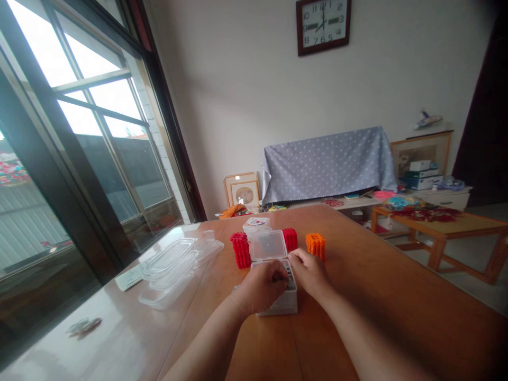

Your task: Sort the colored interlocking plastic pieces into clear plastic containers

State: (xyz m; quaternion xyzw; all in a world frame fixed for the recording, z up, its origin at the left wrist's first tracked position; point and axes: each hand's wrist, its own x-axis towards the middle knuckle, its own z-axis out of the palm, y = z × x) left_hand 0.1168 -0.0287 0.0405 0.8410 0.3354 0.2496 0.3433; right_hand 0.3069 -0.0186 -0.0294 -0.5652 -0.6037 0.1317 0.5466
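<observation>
A small clear plastic box point(283, 305) stands on the table in front of me, its hinged lid point(269, 246) raised at the back. My left hand point(264, 287) reaches over the box with its fingers curled together at the opening. Whatever those fingers pinch is hidden. Inside, small greyish pieces point(289, 278) show only in part. At the right back corner, where lid and box meet, my right hand point(311, 272) is closed with thumb and forefinger against the box edge. Behind the box are two red block-like bundles point(241, 251) point(290, 239) and an orange bundle point(316, 246).
Stacked clear containers and lids point(170, 270) lie on the left of the wooden table point(222, 338), beside a pale paper point(130, 278). A small clear packet point(83, 327) is nearer the left edge. Another lidded box point(256, 225) stands behind. A low wooden table point(444, 225) is at right.
</observation>
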